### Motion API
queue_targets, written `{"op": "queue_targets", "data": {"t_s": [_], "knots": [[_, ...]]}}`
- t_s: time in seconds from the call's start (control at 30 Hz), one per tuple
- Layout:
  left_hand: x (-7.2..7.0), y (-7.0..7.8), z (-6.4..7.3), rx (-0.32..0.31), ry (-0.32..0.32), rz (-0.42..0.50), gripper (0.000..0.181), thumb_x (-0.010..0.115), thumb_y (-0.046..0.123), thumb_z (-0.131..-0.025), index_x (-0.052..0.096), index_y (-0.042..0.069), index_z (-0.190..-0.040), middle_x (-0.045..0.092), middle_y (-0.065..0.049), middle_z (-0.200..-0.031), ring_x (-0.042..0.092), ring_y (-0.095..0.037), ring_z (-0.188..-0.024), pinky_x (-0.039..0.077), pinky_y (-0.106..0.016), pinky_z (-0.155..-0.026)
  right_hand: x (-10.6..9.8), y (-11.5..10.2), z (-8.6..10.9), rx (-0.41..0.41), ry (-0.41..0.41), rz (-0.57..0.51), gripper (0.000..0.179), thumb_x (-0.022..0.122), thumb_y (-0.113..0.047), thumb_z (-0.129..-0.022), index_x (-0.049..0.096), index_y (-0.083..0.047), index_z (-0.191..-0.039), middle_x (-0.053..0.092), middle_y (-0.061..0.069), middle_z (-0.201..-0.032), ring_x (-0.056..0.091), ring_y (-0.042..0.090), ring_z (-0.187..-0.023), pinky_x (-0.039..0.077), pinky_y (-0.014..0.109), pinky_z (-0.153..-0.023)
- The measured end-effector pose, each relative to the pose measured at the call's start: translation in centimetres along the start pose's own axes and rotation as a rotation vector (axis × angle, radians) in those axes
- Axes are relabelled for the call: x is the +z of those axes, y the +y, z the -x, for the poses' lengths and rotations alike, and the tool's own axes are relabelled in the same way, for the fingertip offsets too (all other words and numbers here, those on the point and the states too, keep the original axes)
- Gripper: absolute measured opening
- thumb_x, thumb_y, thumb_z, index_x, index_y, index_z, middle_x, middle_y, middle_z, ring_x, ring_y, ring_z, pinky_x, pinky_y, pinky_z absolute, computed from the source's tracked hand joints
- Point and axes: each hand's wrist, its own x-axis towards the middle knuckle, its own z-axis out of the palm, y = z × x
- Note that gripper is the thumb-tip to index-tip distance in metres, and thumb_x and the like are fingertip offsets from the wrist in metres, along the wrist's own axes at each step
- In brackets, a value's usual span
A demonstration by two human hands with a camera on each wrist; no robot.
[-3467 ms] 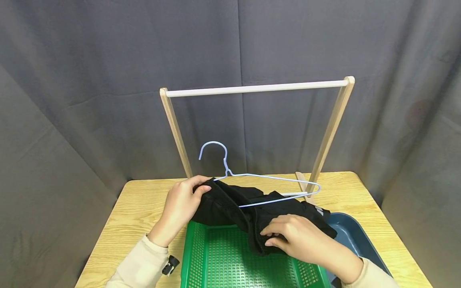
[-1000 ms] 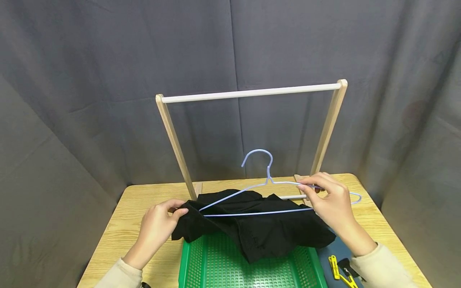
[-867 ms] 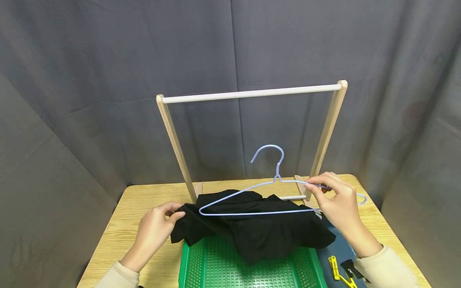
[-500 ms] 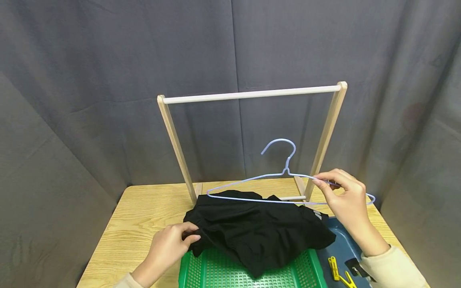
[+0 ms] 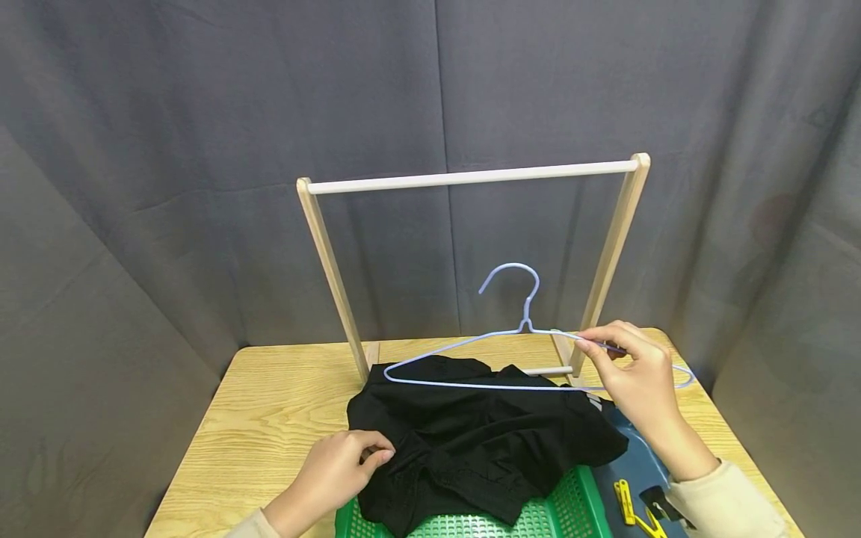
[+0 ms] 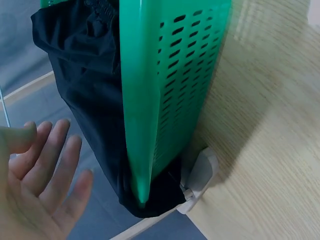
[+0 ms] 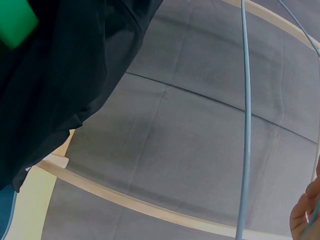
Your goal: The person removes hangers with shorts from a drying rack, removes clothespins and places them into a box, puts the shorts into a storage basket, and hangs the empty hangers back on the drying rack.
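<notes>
My right hand (image 5: 639, 373) pinches the right arm of a light-blue wire hanger (image 5: 471, 386), its hook pointing up. The hanger is apart from the black garment (image 5: 471, 433), in front of and above it in the head view. The garment drapes over the back of a green perforated basket (image 5: 581, 497); a gathered, elastic-looking edge shows in the left wrist view. My left hand (image 5: 339, 467) is beside the garment's left edge. In the left wrist view the left hand (image 6: 47, 175) has loosely bent fingers, apart from the cloth and holding nothing.
A wooden rack with a white rail (image 5: 471, 178) stands at the back of the wood-grain table (image 5: 269, 403). Right of the basket is a dark blue tray (image 5: 608, 471) with yellow clips (image 5: 624, 501) and a black item. Grey curtains (image 5: 168, 187) surround the table.
The hanger's left end has come out of the garment, and the right hand has moved it up and right. The left hand has let go of the cloth, which has dropped forward over the basket.
</notes>
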Motion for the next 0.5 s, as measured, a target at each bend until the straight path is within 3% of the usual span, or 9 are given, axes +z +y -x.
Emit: {"op": "queue_targets", "data": {"t_s": [0.23, 0.4, 0.5], "knots": [[-0.5, -0.6, -0.9, -0.06, 0.127, -0.005, 0.008, 0.072, 0.019, -0.092, 0.074, 0.023, -0.099, 0.068, 0.015, -0.091, 0.062, -0.005, -0.076, 0.046, -0.025, -0.061, 0.2, 0.1, 0.0, 0.003, 0.009, -0.015, 0.027, 0.082, 0.018, -0.067, 0.076, -0.001, -0.084, 0.069, 0.003, -0.072, 0.053, 0.003, -0.068, 0.042, 0.01, -0.068], [-1.4, -1.7, -2.2, -0.131, 0.259, 0.068, 0.012, 0.069, 0.018, -0.095, 0.073, 0.022, -0.106, 0.069, 0.01, -0.096, 0.061, -0.009, -0.076, 0.048, -0.03, -0.064, 0.2, 0.0, 0.1, 0.011, 0.016, -0.006, 0.028, 0.081, 0.02, -0.066, 0.075, 0.0, -0.083, 0.067, 0.005, -0.071, 0.052, 0.003, -0.068, 0.042, 0.009, -0.068], [-2.4, -2.5, -3.1, -0.128, 0.344, 0.117, 0.014, 0.064, 0.02, -0.098, 0.072, 0.018, -0.11, 0.07, 0.003, -0.103, 0.065, -0.014, -0.085, 0.052, -0.035, -0.072, 0.3, -0.1, 0.2, 0.017, 0.017, -0.009, 0.028, 0.08, 0.021, -0.066, 0.075, 0.0, -0.083, 0.067, 0.005, -0.071, 0.051, 0.002, -0.068, 0.042, 0.009, -0.069]]}}
